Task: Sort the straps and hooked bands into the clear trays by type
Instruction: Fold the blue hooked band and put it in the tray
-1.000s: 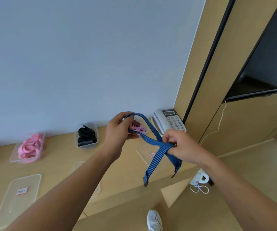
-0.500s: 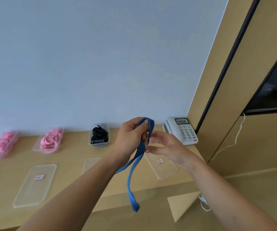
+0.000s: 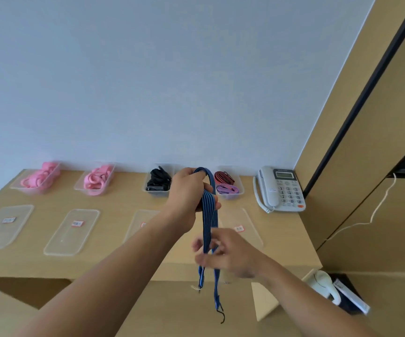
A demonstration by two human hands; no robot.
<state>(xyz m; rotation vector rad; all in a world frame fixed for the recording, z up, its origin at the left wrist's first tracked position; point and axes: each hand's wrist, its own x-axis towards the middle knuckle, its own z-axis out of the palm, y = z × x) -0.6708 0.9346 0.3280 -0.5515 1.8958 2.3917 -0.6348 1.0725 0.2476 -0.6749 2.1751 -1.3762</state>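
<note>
Strap [image 3: 207,215]: blue w/ dark stripes, doubled over. It was held in the air L of phone [image 3: 280,189] and nearer the camera, over the desk's front edge. Two lengths hung down; the longer one ended in a black hook [image 3: 221,316].
L hand [image 3: 188,190]: fist clamped round the strap's folded top, w/ the loop arching over the fingers, L of phone at approx. phone height in frame.
R hand [image 3: 230,254]: below the L hand and lower than phone. Fingers pinched both hanging lengths; motion-blurred, so exact finger lay was unclear.
Hands, rel. position: apart, one above the other, linked only by the strap.
Tray A [image 3: 230,196]: clear, just L of phone, against the wall. It held a red strap [image 3: 223,177] and a purple strap [image 3: 227,189].
Tray B [image 3: 156,192]: next L of tray A. It held black straps [image 3: 158,181] and was partly hidden by the L hand.
Trays C [image 3: 79,187], D [image 3: 16,186]: further L of phone, D furthest. Each held pink bands [image 3: 96,180].
Lids [image 3: 72,231]: four, clear, w/ small labels, flat on desk [image 3: 123,200] in a row L of phone and nearer the camera than the trays. The two closest to phone were partly covered by the arms.
Cable [image 3: 376,210]: white, R of phone, running down the wood panel.
</note>
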